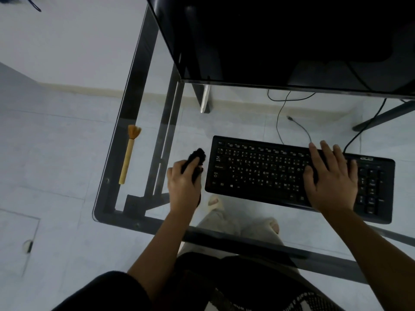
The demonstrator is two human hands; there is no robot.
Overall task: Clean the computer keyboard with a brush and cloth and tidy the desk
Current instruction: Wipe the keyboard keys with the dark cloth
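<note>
A black keyboard point(265, 171) lies on the glass desk point(143, 223), right of centre. My right hand point(332, 180) rests flat on its right half, fingers spread over the keys. Just off the keyboard's left end, my left hand point(183, 185) grips a bunched black cloth point(197, 157) that sticks out above my fingers. A brush point(129, 153) with a pale wooden handle and orange bristles lies on the desk's left side, bristles pointing away from me, apart from both hands.
A raised dark shelf point(247, 81) with a black monitor base spans the back. Cables point(280, 117) hang behind the keyboard. My legs and slippered feet point(215, 203) show through the glass. The desk's left edge and front corner are close to the brush.
</note>
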